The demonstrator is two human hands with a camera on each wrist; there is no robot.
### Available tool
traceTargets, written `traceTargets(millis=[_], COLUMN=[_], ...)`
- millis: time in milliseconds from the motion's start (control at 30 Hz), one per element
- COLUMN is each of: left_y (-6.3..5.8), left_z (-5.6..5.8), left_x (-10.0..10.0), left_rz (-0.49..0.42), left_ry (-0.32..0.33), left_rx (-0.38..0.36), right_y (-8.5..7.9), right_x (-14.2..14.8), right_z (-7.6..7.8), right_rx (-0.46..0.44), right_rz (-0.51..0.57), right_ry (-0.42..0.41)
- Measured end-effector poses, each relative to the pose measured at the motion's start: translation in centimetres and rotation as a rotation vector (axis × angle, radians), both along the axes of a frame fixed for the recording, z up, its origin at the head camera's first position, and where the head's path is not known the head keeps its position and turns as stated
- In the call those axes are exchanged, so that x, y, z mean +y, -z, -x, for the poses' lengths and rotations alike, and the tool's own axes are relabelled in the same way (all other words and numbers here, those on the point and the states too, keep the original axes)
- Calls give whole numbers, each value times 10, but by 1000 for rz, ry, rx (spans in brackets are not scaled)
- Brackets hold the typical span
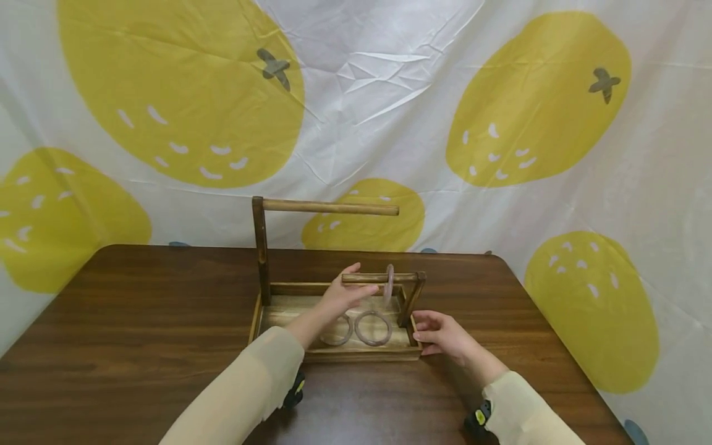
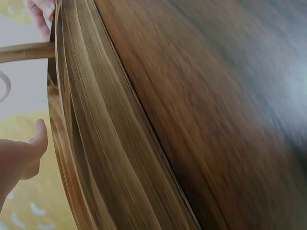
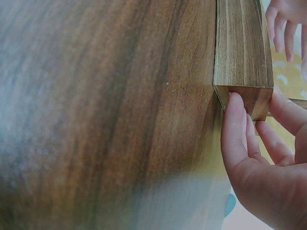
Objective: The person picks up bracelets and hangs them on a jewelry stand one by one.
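Observation:
A wooden display stand (image 1: pixel 367 356) has a shallow tray base and two horizontal rods on posts. On its lower rod (image 1: pixel 361 278) hangs a pale, translucent bangle (image 1: pixel 389 285). Two more bangles lie in the tray: one (image 1: pixel 373 328) in full view, the other (image 1: pixel 346 334) partly behind the left forearm. My left hand (image 1: pixel 346 296) reaches over the tray to the lower rod's free end, fingers extended and thumb pointing toward the hanging bangle. My right hand (image 1: pixel 442 335) holds the tray's right end, its fingertips at the end wall (image 3: pixel 249 98) in the right wrist view.
A taller post (image 1: pixel 260 247) at the tray's left bears the upper rod (image 1: pixel 330 207), which reaches right above the left hand. The stand rests on a dark brown wooden table (image 1: pixel 139 321). Behind the table hangs a white cloth (image 1: pixel 378 123) with yellow fruit prints.

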State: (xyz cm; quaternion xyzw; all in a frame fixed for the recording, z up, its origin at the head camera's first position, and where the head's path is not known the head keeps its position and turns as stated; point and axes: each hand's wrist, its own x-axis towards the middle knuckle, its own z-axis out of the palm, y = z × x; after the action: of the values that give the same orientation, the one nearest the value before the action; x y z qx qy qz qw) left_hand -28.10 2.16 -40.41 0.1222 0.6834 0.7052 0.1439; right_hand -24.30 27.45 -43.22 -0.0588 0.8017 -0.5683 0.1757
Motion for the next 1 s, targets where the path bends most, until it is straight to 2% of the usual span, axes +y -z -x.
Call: traceTargets(millis=[300,500,667,900,1000], left_y=[2,2,2,8,9], left_z=[1,1,-4,-5,-7], left_x=[-22,-33,-40,-47,-50], left_rz=[82,187,269,446,507], left_ry=[-31,-53,-17,45,58], left_rx=[45,90,120,265,290], right_y=[-1,-2,-2,-2,-1], right_x=[0,-1,-1,-1,0], right_z=[0,1,0,0,0], right_rx=[-6,-5,-7,-9,-9], right_rz=[-2,2,-1,-4,-3], right_ry=[-12,-11,-12,-9,-8])
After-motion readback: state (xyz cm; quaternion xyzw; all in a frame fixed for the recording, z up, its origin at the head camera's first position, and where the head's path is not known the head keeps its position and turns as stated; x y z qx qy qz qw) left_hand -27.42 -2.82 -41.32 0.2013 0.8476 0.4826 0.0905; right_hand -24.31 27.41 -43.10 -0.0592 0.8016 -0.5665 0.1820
